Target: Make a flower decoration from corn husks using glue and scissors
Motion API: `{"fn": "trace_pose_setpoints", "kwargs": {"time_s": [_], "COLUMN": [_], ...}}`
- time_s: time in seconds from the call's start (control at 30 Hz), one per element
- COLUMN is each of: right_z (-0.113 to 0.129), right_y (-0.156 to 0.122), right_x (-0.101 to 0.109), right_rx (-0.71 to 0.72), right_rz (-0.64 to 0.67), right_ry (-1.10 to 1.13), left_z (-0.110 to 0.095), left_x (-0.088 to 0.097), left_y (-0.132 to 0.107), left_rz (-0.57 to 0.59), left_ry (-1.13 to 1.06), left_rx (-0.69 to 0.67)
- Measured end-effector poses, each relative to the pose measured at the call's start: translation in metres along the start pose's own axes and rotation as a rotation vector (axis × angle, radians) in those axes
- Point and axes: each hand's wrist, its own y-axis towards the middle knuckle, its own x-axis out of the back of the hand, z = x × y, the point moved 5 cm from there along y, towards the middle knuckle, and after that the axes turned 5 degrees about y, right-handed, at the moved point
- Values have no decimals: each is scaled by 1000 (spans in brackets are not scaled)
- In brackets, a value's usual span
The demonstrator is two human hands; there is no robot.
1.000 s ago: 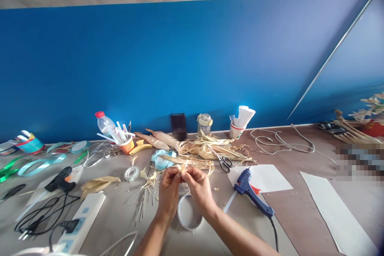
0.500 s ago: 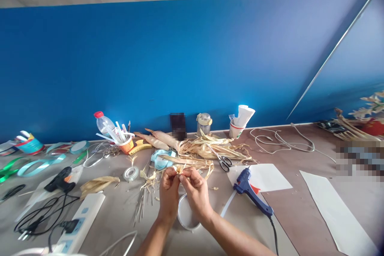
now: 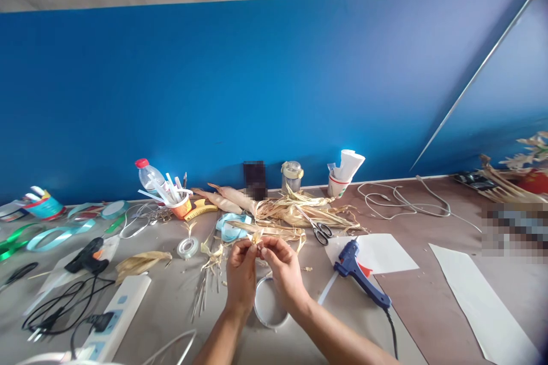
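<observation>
My left hand [image 3: 240, 272] and my right hand [image 3: 283, 271] meet above the table, fingertips pinched together on a small piece of dried corn husk [image 3: 257, 237]. Both hands are closed on it. Under my wrists lies a white round lid [image 3: 269, 307]. Behind the hands is a heap of dried corn husks [image 3: 295, 214] with black-handled scissors [image 3: 319, 231] on it. A blue glue gun [image 3: 357, 271] lies to the right of my right hand.
A black glue gun [image 3: 88, 255], a white power strip [image 3: 116, 316] and black cables are at the left. A roll of clear tape [image 3: 188, 247], thin wires [image 3: 204, 288], ribbons [image 3: 51, 238], cups, a bottle [image 3: 148, 176] and white paper sheets [image 3: 479, 299] are spread about. A blue partition [image 3: 274, 85] backs the table.
My hands stayed in nearly the same place, working the husk piece between the fingertips; the fingers shifted slightly.
</observation>
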Motion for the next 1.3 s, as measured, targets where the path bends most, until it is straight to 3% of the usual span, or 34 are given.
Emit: {"fn": "trace_pose_setpoints", "kwargs": {"time_s": [0.1, 0.4, 0.6, 0.9, 1.13, 1.3], "right_z": [2, 2, 19, 32, 31, 26], "right_y": [0, -1, 0, -3, -7, -9], "right_x": [-3, -1, 3, -1, -4, -3], "right_rx": [8, 97, 197, 371, 508, 577], "right_rz": [-8, -21, -99, -42, 28, 43], "right_ry": [-61, -321, -502, -654, -799, -887], "left_z": [5, 13, 11, 12, 14, 14], "left_x": [-2, -1, -8, -14, -16, -15], "left_y": [1, -1, -5, -1, 1, 1], "left_rz": [50, 57, 145, 318, 348, 354], "left_ry": [-81, -43, -88, -333, -419, -347], "left_rx": [73, 80, 97, 261, 302, 292]}}
